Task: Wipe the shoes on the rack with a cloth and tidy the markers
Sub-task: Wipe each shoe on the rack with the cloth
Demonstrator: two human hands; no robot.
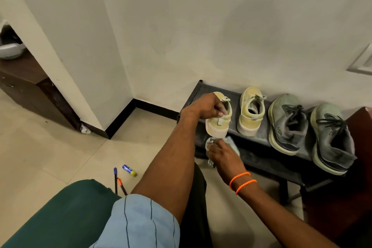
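Sleeve: a striped blue sleeve [141, 225] is cut off by the bottom edge.
Left hand [205, 107]: a cream shoe [218, 121] is gripped at its collar, tilted over the rack's [259, 141] left end.
Right hand [223, 157]: a cloth [231, 141] is clutched under the heel; most is hidden.
Shoes: four are counted; three stand on the top shelf.
Markers: two markers [118, 184] lie on the floor, partly hidden by a knee.

The cloth [231, 143] is mostly hidden under the right hand [223, 157]. The two markers' [118, 184] lower ends vanish behind a green knee [66, 213]. The rack's [251, 159] right end is hidden.
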